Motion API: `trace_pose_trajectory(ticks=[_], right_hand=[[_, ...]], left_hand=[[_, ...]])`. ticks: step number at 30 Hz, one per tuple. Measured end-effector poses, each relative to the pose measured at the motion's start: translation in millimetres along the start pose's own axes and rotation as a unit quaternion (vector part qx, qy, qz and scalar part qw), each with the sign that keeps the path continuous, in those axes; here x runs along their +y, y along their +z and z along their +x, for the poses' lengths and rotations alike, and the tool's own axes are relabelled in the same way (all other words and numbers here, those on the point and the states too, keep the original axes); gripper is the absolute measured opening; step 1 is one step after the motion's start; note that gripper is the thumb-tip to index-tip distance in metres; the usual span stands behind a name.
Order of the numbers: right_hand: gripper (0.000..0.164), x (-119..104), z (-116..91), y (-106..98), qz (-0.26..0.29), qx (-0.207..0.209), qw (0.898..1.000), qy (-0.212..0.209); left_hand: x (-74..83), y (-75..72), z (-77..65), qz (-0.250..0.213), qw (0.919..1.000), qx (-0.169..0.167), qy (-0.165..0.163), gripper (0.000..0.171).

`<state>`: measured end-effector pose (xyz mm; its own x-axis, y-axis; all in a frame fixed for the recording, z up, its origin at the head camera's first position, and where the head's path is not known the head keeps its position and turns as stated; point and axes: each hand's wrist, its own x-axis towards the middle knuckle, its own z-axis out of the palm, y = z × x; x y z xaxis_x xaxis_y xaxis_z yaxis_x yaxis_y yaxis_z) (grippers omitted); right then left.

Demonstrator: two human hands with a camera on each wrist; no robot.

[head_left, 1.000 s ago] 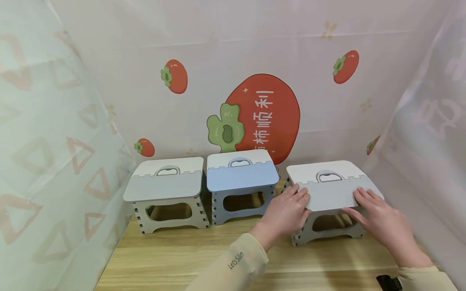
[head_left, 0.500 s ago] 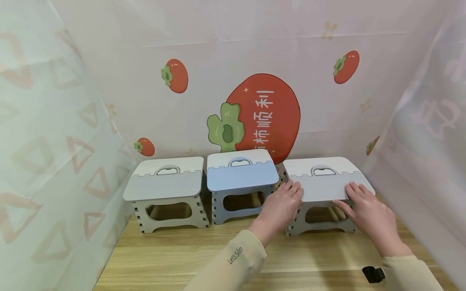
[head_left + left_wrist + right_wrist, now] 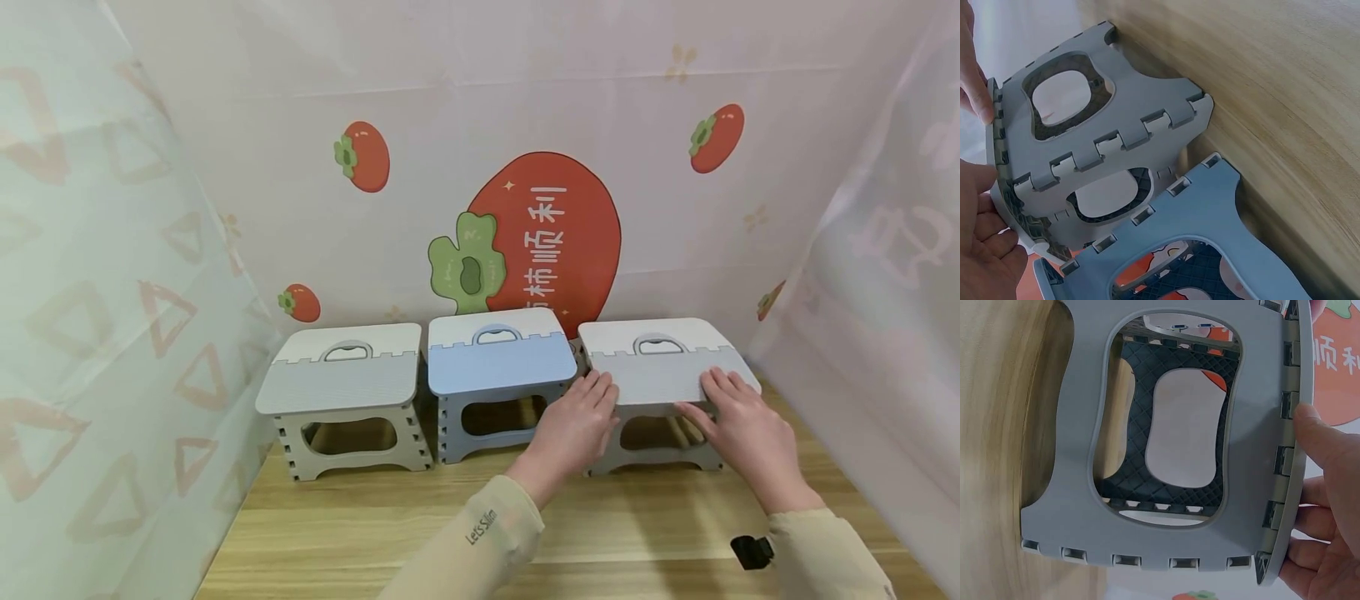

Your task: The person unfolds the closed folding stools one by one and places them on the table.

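Observation:
A grey folding step stool [image 3: 648, 377] with a white back half and a carry handle stands upright at the right end of a row. My left hand [image 3: 572, 429] holds the left edge of its seat. At the front right, my right hand [image 3: 750, 437] grips the seat, thumb at the front rim and some fingertips on top. In the right wrist view the thumb lies against the rim of the grey stool [image 3: 1075, 462]. The left wrist view shows curled fingers beside the seat edge of the grey stool [image 3: 1147, 97], close to the blue stool [image 3: 1210, 194].
A blue step stool [image 3: 498, 364] stands in the middle, and another grey step stool [image 3: 345, 385] is at the left. All stand on a wooden tabletop [image 3: 360, 542] before a backdrop [image 3: 247, 167] printed with persimmons. A black strap end [image 3: 750, 552] hangs by the right sleeve.
Both hands have slid the right grey stool back and to the left, nearer the blue stool. The other two stools have stayed in place.

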<state>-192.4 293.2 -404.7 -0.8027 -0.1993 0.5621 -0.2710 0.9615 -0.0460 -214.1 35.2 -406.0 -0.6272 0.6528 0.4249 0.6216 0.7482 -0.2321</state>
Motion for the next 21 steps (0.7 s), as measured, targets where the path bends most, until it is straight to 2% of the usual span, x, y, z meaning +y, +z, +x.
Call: trace_pose_trajectory(ticks=[6,21], right_hand=[[0.063,-1,8,3,0.001,-0.018,1.0,0.001],[0.052,-3,26,12,0.013,-0.045,0.999,-0.005]], left_hand=[[-1.3,0.7,-1.4,-0.004,1.0,-0.006,0.0,0.048],[-5.0,1.9,-6.9,-0.005,0.9989,-0.046,-0.006,0.054]])
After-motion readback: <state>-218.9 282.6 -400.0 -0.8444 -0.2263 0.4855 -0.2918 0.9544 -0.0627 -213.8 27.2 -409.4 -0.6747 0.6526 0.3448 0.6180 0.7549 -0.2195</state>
